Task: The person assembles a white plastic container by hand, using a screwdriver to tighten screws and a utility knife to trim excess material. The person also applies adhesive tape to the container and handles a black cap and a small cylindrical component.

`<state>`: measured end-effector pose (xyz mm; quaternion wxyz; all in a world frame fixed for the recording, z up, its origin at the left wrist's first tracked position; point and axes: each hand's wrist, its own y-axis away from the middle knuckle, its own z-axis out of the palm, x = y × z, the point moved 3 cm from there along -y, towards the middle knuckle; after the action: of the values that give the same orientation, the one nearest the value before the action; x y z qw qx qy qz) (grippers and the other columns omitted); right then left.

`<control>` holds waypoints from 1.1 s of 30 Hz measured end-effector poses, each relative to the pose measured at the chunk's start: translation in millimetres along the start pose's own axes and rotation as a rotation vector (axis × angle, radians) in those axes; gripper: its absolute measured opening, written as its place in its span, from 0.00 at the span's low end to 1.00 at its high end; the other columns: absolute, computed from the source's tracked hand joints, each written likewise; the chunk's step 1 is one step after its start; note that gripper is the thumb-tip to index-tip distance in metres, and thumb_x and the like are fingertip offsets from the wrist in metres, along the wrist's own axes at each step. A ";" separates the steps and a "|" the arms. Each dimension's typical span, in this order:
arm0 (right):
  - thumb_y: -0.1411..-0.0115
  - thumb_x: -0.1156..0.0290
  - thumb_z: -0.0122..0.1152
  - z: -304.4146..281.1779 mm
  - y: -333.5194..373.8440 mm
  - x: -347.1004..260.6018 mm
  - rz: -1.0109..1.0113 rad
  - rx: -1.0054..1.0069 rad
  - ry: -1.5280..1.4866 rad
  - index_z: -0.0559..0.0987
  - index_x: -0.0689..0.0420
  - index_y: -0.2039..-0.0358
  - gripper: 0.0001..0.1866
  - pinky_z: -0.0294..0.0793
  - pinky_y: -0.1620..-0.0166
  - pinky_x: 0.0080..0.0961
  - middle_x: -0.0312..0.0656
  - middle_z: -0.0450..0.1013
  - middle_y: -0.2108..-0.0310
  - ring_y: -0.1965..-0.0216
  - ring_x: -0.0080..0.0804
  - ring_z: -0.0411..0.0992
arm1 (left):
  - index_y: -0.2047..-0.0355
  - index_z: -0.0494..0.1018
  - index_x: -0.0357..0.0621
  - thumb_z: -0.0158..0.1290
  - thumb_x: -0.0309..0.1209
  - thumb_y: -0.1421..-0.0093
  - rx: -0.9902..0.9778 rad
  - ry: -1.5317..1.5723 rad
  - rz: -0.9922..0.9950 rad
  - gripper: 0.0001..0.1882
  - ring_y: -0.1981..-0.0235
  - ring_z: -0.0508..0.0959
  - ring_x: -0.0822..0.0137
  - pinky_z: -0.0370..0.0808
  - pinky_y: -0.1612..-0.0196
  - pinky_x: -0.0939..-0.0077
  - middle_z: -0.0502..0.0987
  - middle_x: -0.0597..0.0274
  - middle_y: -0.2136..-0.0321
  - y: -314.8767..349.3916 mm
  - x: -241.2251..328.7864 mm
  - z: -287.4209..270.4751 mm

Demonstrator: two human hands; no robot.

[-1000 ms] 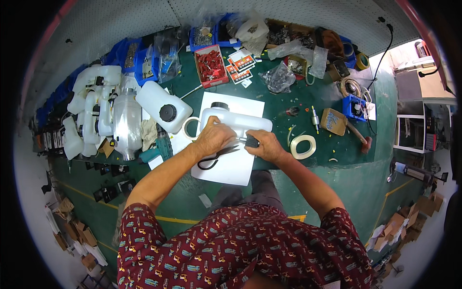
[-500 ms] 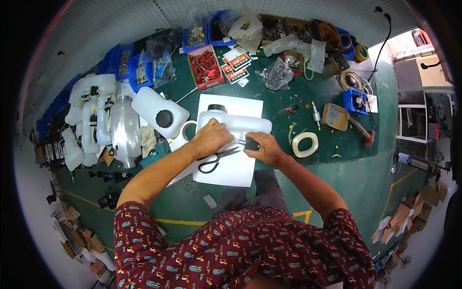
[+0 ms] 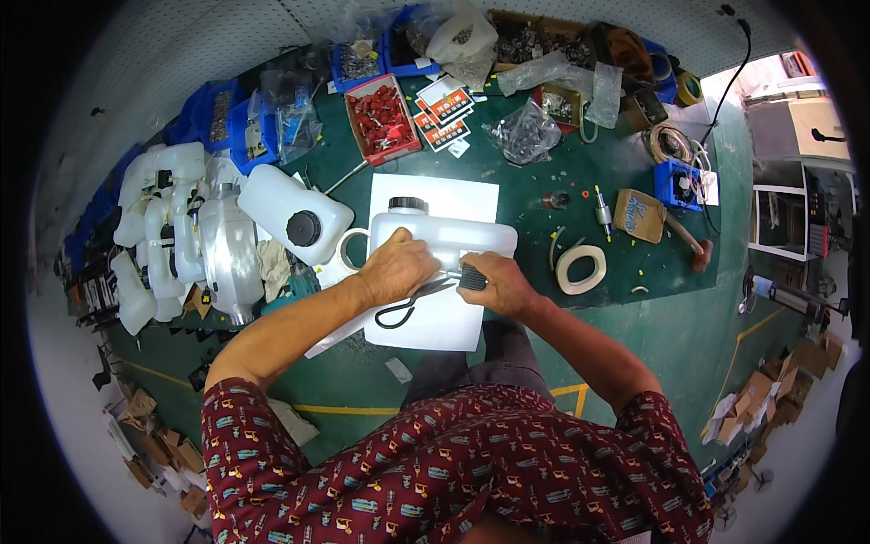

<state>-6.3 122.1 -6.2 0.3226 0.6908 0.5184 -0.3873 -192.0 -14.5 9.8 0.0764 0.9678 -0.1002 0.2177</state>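
A translucent white plastic tank with a black screw cap lies across a white sheet before me. My left hand is closed against the tank's near side; what its fingers pinch, if anything, is hidden. My right hand is wrapped round a tool with a black ribbed handle. A thin metal part of this tool points left at the tank, between my hands; its tip is too small to make out. Black-handled scissors lie on the sheet just below my left hand.
Another capped white tank and a pile of tanks lie left. Rolls of pale tape flank the sheet. A red box of red parts, blue bins and plastic bags line the back. A hammer lies right.
The view has shifted a little. Both hands keep nearly the same places at the tank, and the right hand still grips the black-handled tool.
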 end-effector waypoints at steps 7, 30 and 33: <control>0.47 0.64 0.73 3.6 -4.0 -1.4 -0.052 -0.005 -0.026 0.79 0.63 0.54 0.23 0.77 0.55 0.45 0.54 0.79 0.64 0.62 0.56 0.78 | 0.67 0.80 0.50 0.61 0.33 0.38 -0.002 0.023 0.028 0.03 0.63 0.77 0.65 0.64 0.54 0.62 0.78 0.67 0.75 2.7 0.2 2.8; 0.50 0.66 0.75 -18.5 -19.0 5.2 0.099 0.031 -0.106 0.82 0.64 0.55 0.23 0.79 0.58 0.37 0.55 0.79 0.65 0.64 0.51 0.80 | 0.58 0.80 0.51 0.56 0.31 0.38 0.020 -0.184 0.113 0.08 0.61 0.76 0.66 0.69 0.56 0.68 0.79 0.69 0.69 -11.1 -24.9 -6.8; 0.50 0.65 0.74 -16.9 -21.1 3.1 0.122 0.000 -0.084 0.82 0.63 0.56 0.23 0.79 0.57 0.39 0.56 0.80 0.65 0.64 0.53 0.79 | 0.58 0.80 0.52 0.56 0.32 0.38 -0.021 -0.182 0.110 0.08 0.61 0.76 0.66 0.68 0.57 0.68 0.78 0.70 0.71 -11.3 -24.6 -5.0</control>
<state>-22.8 143.2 -1.6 0.3674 0.7042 0.4613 -0.3955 -213.2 1.4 2.3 0.0652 0.9758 -0.1619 0.1316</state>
